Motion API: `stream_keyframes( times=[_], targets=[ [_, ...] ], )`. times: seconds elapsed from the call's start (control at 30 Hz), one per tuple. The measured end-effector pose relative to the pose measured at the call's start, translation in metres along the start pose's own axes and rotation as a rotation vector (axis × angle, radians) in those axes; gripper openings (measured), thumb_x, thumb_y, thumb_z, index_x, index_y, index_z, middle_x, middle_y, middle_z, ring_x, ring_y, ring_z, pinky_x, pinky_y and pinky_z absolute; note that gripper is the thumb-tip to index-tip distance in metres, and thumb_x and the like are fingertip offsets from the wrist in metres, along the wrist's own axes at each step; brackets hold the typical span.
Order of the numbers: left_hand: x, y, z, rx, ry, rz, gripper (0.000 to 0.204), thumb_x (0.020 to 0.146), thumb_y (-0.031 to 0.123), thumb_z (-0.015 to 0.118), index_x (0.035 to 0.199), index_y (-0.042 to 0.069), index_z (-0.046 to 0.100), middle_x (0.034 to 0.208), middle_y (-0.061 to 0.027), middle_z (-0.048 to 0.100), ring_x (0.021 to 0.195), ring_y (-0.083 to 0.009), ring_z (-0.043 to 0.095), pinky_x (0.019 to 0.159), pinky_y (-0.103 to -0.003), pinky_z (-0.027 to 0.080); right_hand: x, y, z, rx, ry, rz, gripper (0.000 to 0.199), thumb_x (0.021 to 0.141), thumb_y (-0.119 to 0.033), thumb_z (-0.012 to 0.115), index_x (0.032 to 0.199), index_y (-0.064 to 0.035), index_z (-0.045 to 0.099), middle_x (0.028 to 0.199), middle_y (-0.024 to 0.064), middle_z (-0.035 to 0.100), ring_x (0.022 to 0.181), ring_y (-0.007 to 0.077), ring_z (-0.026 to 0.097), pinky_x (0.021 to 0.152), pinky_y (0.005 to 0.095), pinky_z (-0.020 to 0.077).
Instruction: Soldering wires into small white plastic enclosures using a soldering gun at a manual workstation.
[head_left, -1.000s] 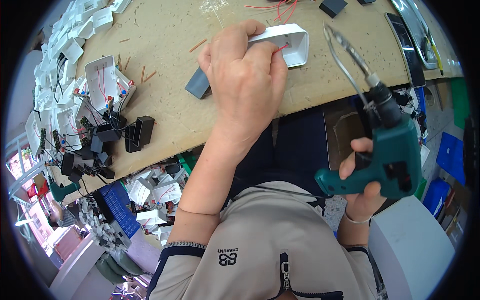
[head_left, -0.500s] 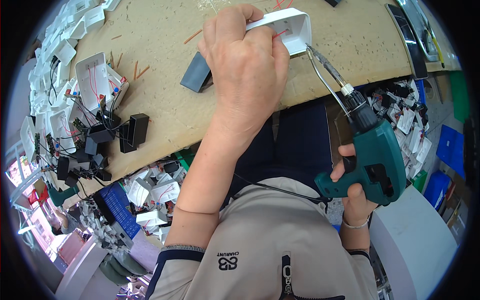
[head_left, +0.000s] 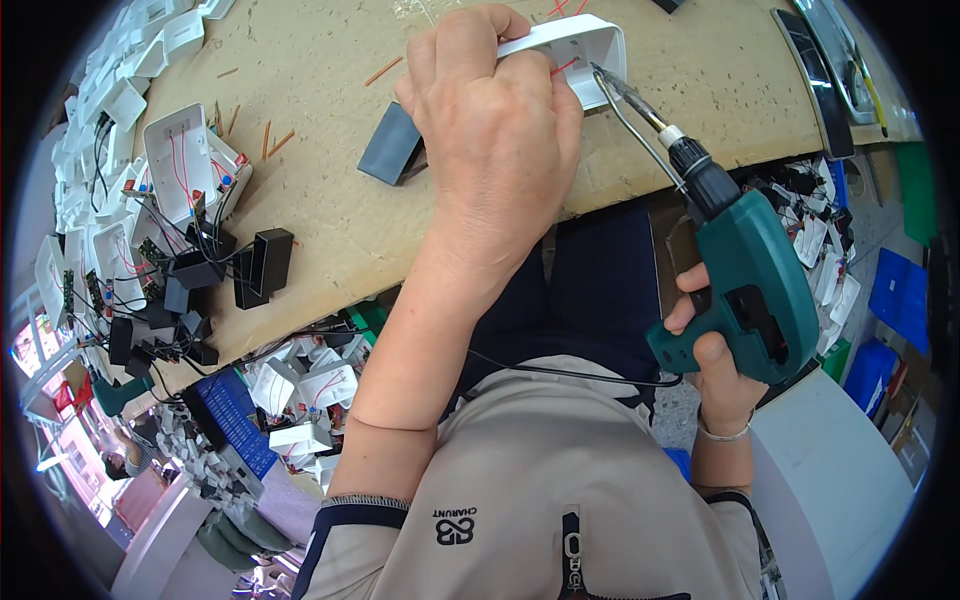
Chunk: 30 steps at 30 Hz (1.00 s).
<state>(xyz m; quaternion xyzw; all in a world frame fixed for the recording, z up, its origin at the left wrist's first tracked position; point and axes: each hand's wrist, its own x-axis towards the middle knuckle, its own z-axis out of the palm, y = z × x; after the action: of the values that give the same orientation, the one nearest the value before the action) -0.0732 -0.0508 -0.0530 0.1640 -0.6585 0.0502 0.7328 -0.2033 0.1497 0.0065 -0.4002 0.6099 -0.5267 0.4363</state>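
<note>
My left hand (head_left: 495, 130) is closed on a white plastic housing (head_left: 607, 50), holding it tilted at the table's near side with its hollow turned to the right. A short red wire (head_left: 566, 66) shows inside it. In my right hand (head_left: 722, 370) is a green soldering gun (head_left: 760, 270), its handle gripped and a finger at the trigger. Its tip and the thin metal feed tube beside it reach into the housing, near the red wire. Beside my left wrist lies a dark grey box (head_left: 391, 145). My left fingertips are partly hidden behind the hand.
White housings with red wires and black boxes (head_left: 266, 268) crowd the table's left. Small brown sticks (head_left: 281, 143) lie nearby. A phone (head_left: 815, 85) rests at the far right. Bins of white parts (head_left: 305, 390) stand below the table edge. A black cable crosses my lap.
The soldering gun's tip has moved left from the housing's rim to inside it, close to the red wire. My left hand and the housing have barely moved.
</note>
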Motion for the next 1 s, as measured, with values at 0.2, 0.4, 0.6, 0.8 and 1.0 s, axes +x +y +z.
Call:
stream_keyframes(
  times=[0.2, 0.4, 0.6, 0.8, 1.0],
  targets=[
    [-0.003, -0.001, 0.001, 0.024, -0.02, 0.006, 0.01, 0.059, -0.001, 0.061, 0.069, 0.0, 0.059, 0.085, -0.0114, 0.051, 0.078, -0.0289, 0.047, 0.069, -0.037, 0.035, 0.007, -0.001, -0.002, -0.048, -0.012, 0.007, 0.06, 0.075, -0.036, 0.068, 0.111, 0.0074, 0.047, 0.092, 0.015, 0.057, 0.067, 0.0148, 0.057, 0.058, 0.0257, 0.0482],
    [-0.001, -0.003, 0.004, 0.016, 0.01, 0.035, 0.011, 0.059, -0.002, 0.061, 0.069, 0.0, 0.059, 0.085, -0.0112, 0.051, 0.078, -0.0288, 0.047, 0.069, -0.037, 0.035, 0.009, -0.002, -0.002, -0.06, -0.01, 0.015, 0.061, 0.074, -0.036, 0.069, 0.112, 0.007, 0.047, 0.091, 0.0141, 0.057, 0.067, 0.0152, 0.057, 0.058, 0.0261, 0.0484],
    [-0.003, -0.003, 0.004, 0.023, 0.012, 0.033, 0.011, 0.059, -0.002, 0.062, 0.069, 0.0, 0.058, 0.085, -0.0113, 0.051, 0.077, -0.0286, 0.047, 0.069, -0.037, 0.035, 0.012, -0.003, -0.002, -0.094, -0.002, 0.008, 0.06, 0.074, -0.035, 0.07, 0.112, 0.0065, 0.048, 0.09, 0.0135, 0.057, 0.067, 0.0155, 0.057, 0.059, 0.0267, 0.0484],
    [-0.002, -0.006, 0.006, 0.014, 0.037, 0.065, 0.012, 0.058, -0.002, 0.062, 0.069, 0.0, 0.058, 0.085, -0.0115, 0.051, 0.077, -0.0286, 0.047, 0.067, -0.037, 0.035, 0.012, -0.005, -0.005, -0.125, -0.003, 0.033, 0.058, 0.074, -0.034, 0.07, 0.11, 0.0057, 0.048, 0.089, 0.0122, 0.057, 0.068, 0.0157, 0.057, 0.06, 0.0274, 0.0485],
    [-0.004, -0.005, 0.007, 0.009, 0.042, 0.05, 0.012, 0.058, -0.003, 0.061, 0.069, -0.001, 0.057, 0.084, -0.012, 0.051, 0.076, -0.0286, 0.047, 0.067, -0.037, 0.036, 0.013, -0.01, -0.003, -0.147, 0.007, 0.032, 0.057, 0.073, -0.033, 0.07, 0.111, 0.005, 0.049, 0.088, 0.0115, 0.057, 0.071, 0.0164, 0.059, 0.063, 0.0276, 0.0494]
  ],
)
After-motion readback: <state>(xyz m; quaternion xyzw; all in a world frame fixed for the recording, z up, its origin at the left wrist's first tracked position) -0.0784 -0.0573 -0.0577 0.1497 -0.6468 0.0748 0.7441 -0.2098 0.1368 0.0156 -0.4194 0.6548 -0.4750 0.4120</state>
